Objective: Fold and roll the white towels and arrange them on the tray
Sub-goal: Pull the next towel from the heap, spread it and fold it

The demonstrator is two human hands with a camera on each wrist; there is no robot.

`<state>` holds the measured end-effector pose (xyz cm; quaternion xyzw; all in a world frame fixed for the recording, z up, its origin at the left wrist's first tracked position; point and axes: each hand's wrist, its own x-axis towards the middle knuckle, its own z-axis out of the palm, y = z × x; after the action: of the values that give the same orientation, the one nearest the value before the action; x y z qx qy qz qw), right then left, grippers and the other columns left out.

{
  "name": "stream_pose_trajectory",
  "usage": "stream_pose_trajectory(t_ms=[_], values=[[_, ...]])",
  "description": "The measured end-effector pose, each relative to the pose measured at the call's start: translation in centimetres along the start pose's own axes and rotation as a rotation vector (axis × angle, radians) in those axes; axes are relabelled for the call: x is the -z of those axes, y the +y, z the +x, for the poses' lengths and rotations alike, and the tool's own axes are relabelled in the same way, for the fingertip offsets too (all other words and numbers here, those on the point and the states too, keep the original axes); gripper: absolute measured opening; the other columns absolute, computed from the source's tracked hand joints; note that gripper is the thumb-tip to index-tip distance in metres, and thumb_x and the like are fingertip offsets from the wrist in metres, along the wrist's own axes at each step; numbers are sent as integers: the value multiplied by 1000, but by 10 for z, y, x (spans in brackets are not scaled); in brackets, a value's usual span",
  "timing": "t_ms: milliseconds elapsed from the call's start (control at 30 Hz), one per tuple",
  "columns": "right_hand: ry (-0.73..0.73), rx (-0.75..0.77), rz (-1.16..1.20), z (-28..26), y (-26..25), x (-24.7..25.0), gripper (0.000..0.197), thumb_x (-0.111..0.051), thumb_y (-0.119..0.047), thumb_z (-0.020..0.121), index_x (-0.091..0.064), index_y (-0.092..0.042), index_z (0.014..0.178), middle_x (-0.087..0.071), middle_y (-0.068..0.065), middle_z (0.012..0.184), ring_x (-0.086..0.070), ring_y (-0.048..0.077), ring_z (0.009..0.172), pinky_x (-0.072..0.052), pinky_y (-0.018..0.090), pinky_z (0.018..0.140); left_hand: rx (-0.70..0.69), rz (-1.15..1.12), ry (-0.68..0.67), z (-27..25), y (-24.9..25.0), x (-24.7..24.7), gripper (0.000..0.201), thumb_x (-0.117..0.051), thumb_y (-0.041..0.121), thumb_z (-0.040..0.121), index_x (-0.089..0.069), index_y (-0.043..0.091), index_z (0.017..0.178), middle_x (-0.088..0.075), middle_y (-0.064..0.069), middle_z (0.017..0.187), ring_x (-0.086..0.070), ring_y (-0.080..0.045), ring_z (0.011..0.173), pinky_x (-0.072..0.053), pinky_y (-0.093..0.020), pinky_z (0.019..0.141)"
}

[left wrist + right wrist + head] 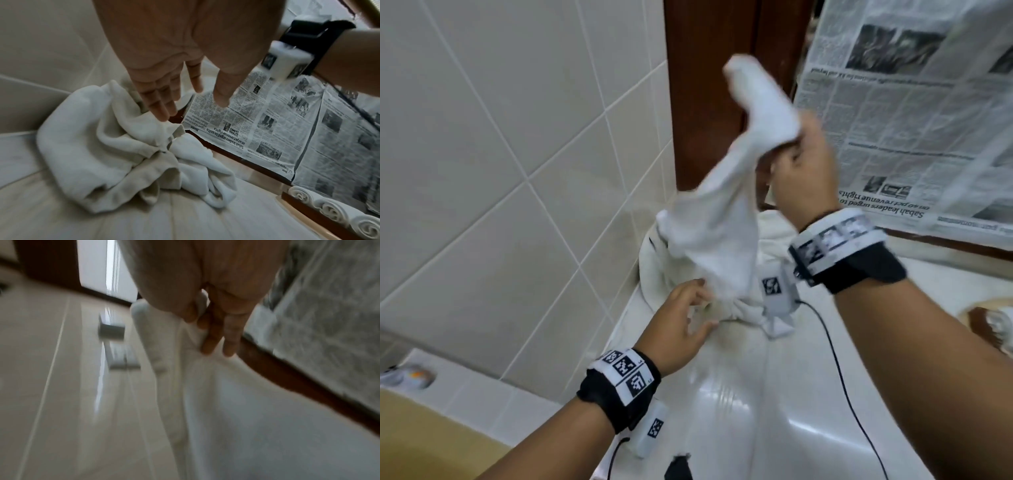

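Note:
My right hand (799, 161) is raised and grips a white towel (726, 192) by its upper part; the cloth hangs down in loose folds. In the blurred right wrist view the towel (216, 386) runs from under my curled fingers (218, 331). Below it a heap of white towels (107, 155) lies crumpled in the corner of the counter. My left hand (688, 318) is open, fingers spread, reaching at the hanging towel's lower edge. Rolled towels (329, 211) lie in a row on the wooden tray (304, 204) at the right.
Beige tiled wall (500, 154) stands on the left, a dark wooden frame (709, 68) behind. Newspaper (914, 113) covers the surface at back right. The glossy white counter (739, 411) extends toward me, with a black cable (839, 363) trailing across it.

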<state>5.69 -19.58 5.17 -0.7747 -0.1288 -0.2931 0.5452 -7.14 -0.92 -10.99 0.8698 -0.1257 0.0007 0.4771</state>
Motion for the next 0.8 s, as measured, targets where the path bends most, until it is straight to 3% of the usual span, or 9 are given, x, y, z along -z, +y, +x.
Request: stream_pose_trajectory(t_ms=[100,167,267,333,400,467,600,700,800], values=[[301,-10,104,36,-20,70,7,-47,-26,81,-52,-29,85,-62,-5,83,-58,15,78,-51,41,74,24,34,71,17,3,-4,47,-74,27,85,-43,31,120,-41,12,130,-51,-3,113,-48,-23,89],[289,-141,-72,34,-7,119,6,-50,-35,83,-54,-38,84,-59,-24,87,-59,-1,89,-47,23,83,40,69,121,28,3,-9,55,-77,24,82,-43,25,126,-39,8,129,-50,-9,112,-48,-28,92],[197,-376,-150,-2,16,159,13,-49,-37,83,-61,-35,77,-53,-15,83,-58,11,84,-45,35,81,46,217,149,44,-3,-16,64,-80,26,79,-45,13,131,-39,-5,136,-43,-20,122,-38,-35,106],[-78,-660,-304,-43,37,168,19,-52,-23,93,-54,-27,75,-51,-7,79,-52,14,77,-45,31,77,81,302,148,52,-9,-19,69,-80,28,77,-44,10,133,-39,-15,141,-37,-29,131,-32,-41,112],[-587,-848,-693,-101,60,170,18,-54,-28,98,-63,-15,90,-57,1,87,-55,19,85,-45,29,80,129,355,113,58,-11,-24,72,-78,31,79,-41,10,137,-35,-16,145,-32,-32,135,-28,-43,114],[-807,-917,-1024,-155,82,166,39,-61,-39,92,-61,-5,113,-56,4,92,-56,23,91,-41,29,79,122,425,47,60,-13,-31,71,-75,33,81,-42,11,139,-36,-15,146,-31,-32,137,-26,-43,114],[-592,-967,-997,-224,99,146,114,-71,-74,67,-15,-24,152,-40,12,137,-56,31,117,-45,35,83,58,568,-135,56,-7,-49,56,-70,38,83,-50,17,131,-37,-11,146,-37,-32,131,-36,-43,106],[-711,-937,-1029,-234,104,135,75,-57,-64,85,-43,-16,140,-58,11,131,-62,29,109,-47,33,80,28,656,-266,51,0,-67,45,-64,38,85,-53,26,128,-40,-6,141,-44,-29,122,-42,-39,98],[-542,-828,-875,-200,86,129,44,-43,-49,99,-61,-13,117,-66,13,120,-64,31,106,-47,34,85,-39,690,-435,44,4,-91,60,-64,37,85,-42,39,141,-25,-4,151,-35,-31,132,-38,-42,106]])
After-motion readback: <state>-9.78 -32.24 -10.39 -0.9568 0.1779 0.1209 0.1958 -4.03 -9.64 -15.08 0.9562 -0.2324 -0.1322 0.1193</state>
